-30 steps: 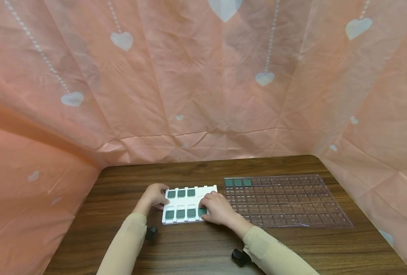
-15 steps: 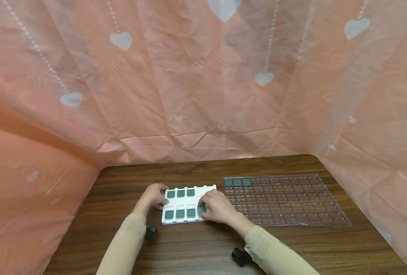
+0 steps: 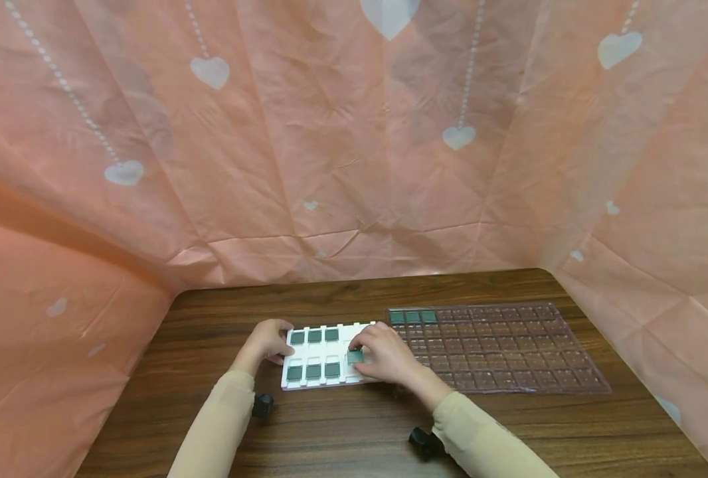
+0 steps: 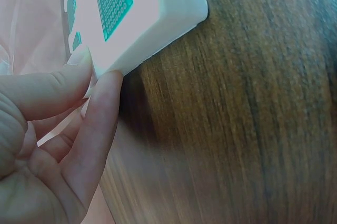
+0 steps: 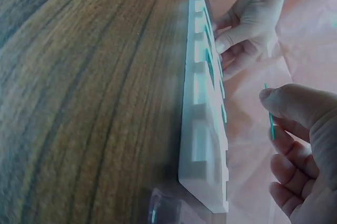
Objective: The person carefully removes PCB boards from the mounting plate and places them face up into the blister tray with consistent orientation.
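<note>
A small green circuit board (image 3: 355, 357) is pinched between the thumb and fingers of my right hand (image 3: 384, 353), raised over the right part of a white slotted tray (image 3: 313, 354). Seen edge-on in the right wrist view, the thin board (image 5: 271, 118) stands apart from the tray. My left hand (image 3: 268, 340) grips the tray's left edge; in the left wrist view its thumb (image 4: 79, 60) lies on top and a finger sits against the side. Several green boards (image 3: 313, 371) lie in the tray's two rows of slots. The tray's right end is partly hidden behind my right hand.
A clear plastic tray (image 3: 497, 352) with many square pockets lies to the right of the white one. Three green boards (image 3: 412, 317) sit in its far left pockets. The brown wooden table (image 3: 306, 438) is enclosed by pink curtains (image 3: 354, 166).
My right hand has lifted the circuit board out of the near-row slot on the right and moved it slightly up and away. My left hand has stayed at the tray's edge.
</note>
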The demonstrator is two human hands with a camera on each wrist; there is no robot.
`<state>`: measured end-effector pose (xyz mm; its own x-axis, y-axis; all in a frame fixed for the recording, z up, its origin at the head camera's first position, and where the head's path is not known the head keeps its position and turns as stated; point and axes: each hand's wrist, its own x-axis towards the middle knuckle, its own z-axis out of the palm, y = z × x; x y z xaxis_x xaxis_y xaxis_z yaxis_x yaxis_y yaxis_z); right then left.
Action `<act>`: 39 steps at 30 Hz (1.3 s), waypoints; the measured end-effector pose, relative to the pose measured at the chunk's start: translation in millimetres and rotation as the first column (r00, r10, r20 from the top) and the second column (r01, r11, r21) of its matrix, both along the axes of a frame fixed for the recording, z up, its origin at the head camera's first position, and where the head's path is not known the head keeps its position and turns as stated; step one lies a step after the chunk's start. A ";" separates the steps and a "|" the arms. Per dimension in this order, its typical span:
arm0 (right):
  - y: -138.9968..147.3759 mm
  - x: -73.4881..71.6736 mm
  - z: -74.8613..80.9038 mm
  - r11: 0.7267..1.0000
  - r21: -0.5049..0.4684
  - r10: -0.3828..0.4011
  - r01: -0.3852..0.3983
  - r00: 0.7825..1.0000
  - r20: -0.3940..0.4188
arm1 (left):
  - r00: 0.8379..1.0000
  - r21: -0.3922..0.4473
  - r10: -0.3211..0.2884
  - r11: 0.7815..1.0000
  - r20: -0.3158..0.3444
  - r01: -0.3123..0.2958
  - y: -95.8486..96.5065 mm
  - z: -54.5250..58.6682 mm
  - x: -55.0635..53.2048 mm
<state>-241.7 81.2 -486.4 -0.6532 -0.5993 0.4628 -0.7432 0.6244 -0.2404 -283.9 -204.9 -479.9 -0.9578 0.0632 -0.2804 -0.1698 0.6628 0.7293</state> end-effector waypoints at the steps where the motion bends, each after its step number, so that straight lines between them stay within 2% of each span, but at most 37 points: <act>1: 0.5 0.1 1.0 1.000 -0.008 -0.002 0.002 1.000 0.005 | 1.000 -0.001 -0.001 1.000 -0.001 0.001 -0.1 0.1 0.1; 8: 5.6 0.4 8.6 0.999 -0.034 -0.020 0.022 0.999 0.051 | 1.000 -0.002 -0.002 1.000 -0.007 0.002 -0.2 -0.3 -0.1; 17: 20.2 -5.8 16.9 0.999 -0.031 -0.012 0.012 1.000 0.019 | 1.000 -0.002 0.005 1.000 -0.007 -0.005 1.0 -0.7 -0.7; 28: 39.9 -14.0 23.1 0.995 -0.017 -0.092 0.094 0.992 0.084 | 1.000 -0.004 0.003 1.000 -0.012 -0.003 0.6 0.5 1.3; 39: 53.1 -27.9 24.0 0.990 -0.015 -0.137 0.138 0.988 0.075 | 1.000 -0.009 0.002 1.000 -0.006 -0.002 1.0 0.5 1.1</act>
